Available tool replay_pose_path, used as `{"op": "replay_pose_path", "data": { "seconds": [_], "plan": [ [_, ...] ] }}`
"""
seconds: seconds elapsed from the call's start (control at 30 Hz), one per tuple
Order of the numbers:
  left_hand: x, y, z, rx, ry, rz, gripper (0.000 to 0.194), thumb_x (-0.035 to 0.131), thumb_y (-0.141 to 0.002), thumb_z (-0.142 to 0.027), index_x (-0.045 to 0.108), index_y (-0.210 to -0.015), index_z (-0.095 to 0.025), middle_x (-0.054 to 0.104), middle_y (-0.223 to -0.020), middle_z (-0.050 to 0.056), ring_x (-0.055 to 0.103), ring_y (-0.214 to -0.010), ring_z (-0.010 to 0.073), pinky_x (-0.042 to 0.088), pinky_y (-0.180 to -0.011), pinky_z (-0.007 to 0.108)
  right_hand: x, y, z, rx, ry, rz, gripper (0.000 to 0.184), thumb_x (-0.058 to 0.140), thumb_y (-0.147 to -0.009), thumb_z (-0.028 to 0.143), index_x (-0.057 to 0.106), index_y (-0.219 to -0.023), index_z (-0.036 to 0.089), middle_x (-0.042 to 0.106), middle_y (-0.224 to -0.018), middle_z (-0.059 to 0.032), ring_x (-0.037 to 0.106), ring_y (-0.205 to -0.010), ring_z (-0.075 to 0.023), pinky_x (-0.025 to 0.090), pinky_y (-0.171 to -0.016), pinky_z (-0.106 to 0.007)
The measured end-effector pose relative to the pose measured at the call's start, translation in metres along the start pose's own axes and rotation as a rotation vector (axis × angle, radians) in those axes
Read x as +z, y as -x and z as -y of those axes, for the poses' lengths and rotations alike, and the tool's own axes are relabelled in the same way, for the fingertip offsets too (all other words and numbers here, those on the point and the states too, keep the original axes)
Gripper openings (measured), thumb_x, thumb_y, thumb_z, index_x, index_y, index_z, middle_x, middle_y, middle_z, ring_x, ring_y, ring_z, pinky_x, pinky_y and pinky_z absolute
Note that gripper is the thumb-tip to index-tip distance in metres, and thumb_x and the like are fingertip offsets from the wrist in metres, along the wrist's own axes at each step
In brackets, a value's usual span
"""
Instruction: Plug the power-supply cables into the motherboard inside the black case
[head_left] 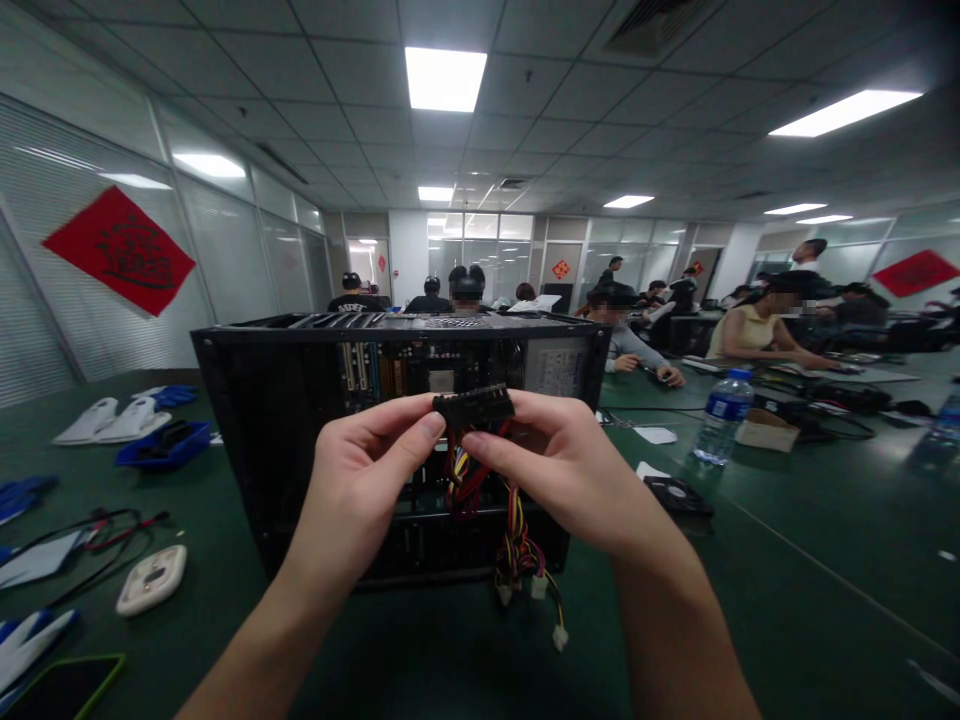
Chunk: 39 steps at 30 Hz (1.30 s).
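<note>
Between my two hands, in front of an opened computer case [244, 430], is a long black power connector [474, 407] with several coloured wires running down from it. My left hand [375, 455] pinches its left end between thumb and fingers. On the right end, my right hand [566, 465] grips it the same way, thumb below. The case lies with its open side toward me, showing a motherboard [442, 382] and a power supply [556, 368] at the upper right. More wires [516, 540] hang out at the bottom, ending in white plugs [538, 587].
At left lie a blue tray [165, 447], gloves [112, 420], thin cables [112, 540], a pale rounded object [152, 580] and a phone [67, 690]. On the right stand a water bottle [722, 420], a hard drive [679, 500] and a small box [766, 432]. Other people sit beyond.
</note>
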<state>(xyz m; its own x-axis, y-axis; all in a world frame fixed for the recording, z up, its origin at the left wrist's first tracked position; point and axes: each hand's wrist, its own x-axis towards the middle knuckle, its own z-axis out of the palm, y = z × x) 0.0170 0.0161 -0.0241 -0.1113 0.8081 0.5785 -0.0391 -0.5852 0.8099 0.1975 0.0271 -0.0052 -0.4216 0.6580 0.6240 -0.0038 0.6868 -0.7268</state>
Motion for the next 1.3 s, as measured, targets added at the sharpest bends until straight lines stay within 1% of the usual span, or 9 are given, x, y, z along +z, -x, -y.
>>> {"op": "replay_pose_path", "data": {
  "seconds": [0.27,0.43,0.6,0.73,0.87,0.97,1.1,1.17,1.3],
  "plan": [
    [0.001,-0.002,-0.001,-0.007,0.011,-0.007,0.035,0.080,-0.078,-0.035,0.078,-0.107,-0.017,0.078,-0.101,0.010,0.073,-0.093,0.0245,0.059,-0.088,0.035,0.006,-0.002,-0.004,-0.016,0.012,-0.048,0.013,0.065,-0.091,0.028,0.072,-0.092,0.017,0.071,-0.086,-0.0021,0.064,-0.076,-0.0151,0.052,-0.063,-0.024],
    [0.002,-0.003,-0.001,-0.056,0.066,-0.003,0.034,0.081,-0.076,-0.036,0.079,-0.105,-0.017,0.078,-0.099,0.009,0.073,-0.094,0.0236,0.059,-0.086,0.032,0.010,-0.004,-0.006,-0.038,0.018,-0.102,0.011,0.066,-0.091,0.027,0.070,-0.095,0.018,0.070,-0.087,-0.0019,0.065,-0.079,-0.0160,0.053,-0.068,-0.026],
    [0.010,-0.002,0.003,-0.107,0.194,0.037,0.025,0.080,-0.078,-0.035,0.080,-0.097,-0.018,0.079,-0.097,0.008,0.072,-0.093,0.0199,0.058,-0.087,0.028,0.007,-0.004,-0.010,-0.045,0.070,-0.149,0.017,0.069,-0.089,0.034,0.070,-0.093,0.018,0.069,-0.085,-0.0024,0.064,-0.078,-0.0171,0.053,-0.067,-0.027],
    [0.016,0.000,0.007,-0.122,0.228,0.074,0.028,0.077,-0.082,-0.036,0.079,-0.103,-0.018,0.078,-0.102,0.008,0.071,-0.099,0.0205,0.057,-0.089,0.028,0.003,-0.003,-0.011,-0.049,0.109,-0.179,0.017,0.070,-0.088,0.035,0.070,-0.092,0.018,0.068,-0.082,-0.0023,0.063,-0.074,-0.0168,0.052,-0.063,-0.027],
    [0.017,0.003,0.010,-0.072,0.126,0.030,0.035,0.075,-0.083,-0.038,0.077,-0.110,-0.017,0.077,-0.105,0.008,0.071,-0.100,0.0225,0.058,-0.089,0.031,0.003,-0.003,-0.014,-0.058,0.123,-0.197,0.018,0.069,-0.089,0.034,0.070,-0.095,0.017,0.069,-0.084,-0.0026,0.061,-0.070,-0.0153,0.050,-0.059,-0.025],
    [0.019,0.004,0.010,-0.003,0.013,-0.003,0.037,0.074,-0.084,-0.038,0.076,-0.114,-0.017,0.077,-0.107,0.008,0.070,-0.102,0.0245,0.058,-0.090,0.034,0.004,-0.006,-0.019,-0.063,0.113,-0.210,0.020,0.070,-0.088,0.036,0.070,-0.094,0.017,0.069,-0.083,-0.0025,0.061,-0.070,-0.0151,0.049,-0.059,-0.025],
    [0.022,0.006,0.008,0.105,-0.132,0.038,0.037,0.071,-0.085,-0.031,0.073,-0.119,-0.017,0.075,-0.115,0.008,0.069,-0.107,0.0257,0.056,-0.096,0.037,0.003,-0.010,-0.025,-0.078,0.091,-0.235,0.025,0.069,-0.088,0.040,0.070,-0.095,0.016,0.070,-0.084,-0.0034,0.062,-0.073,-0.0160,0.051,-0.063,-0.026],
    [0.023,0.007,0.007,0.154,-0.221,0.036,0.036,0.068,-0.086,-0.029,0.073,-0.120,-0.018,0.074,-0.117,0.008,0.069,-0.108,0.0259,0.055,-0.097,0.038,0.003,-0.011,-0.025,-0.066,0.092,-0.227,0.027,0.069,-0.088,0.042,0.071,-0.093,0.016,0.070,-0.084,-0.0036,0.063,-0.075,-0.0168,0.052,-0.064,-0.027],
    [0.024,0.008,0.008,0.293,-0.463,0.024,0.036,0.064,-0.085,-0.023,0.073,-0.119,-0.020,0.072,-0.120,0.007,0.065,-0.115,0.0271,0.052,-0.103,0.038,0.003,-0.009,-0.023,-0.007,0.114,-0.188,0.029,0.070,-0.086,0.043,0.072,-0.088,0.014,0.070,-0.079,-0.0037,0.063,-0.072,-0.0171,0.051,-0.060,-0.026]
  ]
}}
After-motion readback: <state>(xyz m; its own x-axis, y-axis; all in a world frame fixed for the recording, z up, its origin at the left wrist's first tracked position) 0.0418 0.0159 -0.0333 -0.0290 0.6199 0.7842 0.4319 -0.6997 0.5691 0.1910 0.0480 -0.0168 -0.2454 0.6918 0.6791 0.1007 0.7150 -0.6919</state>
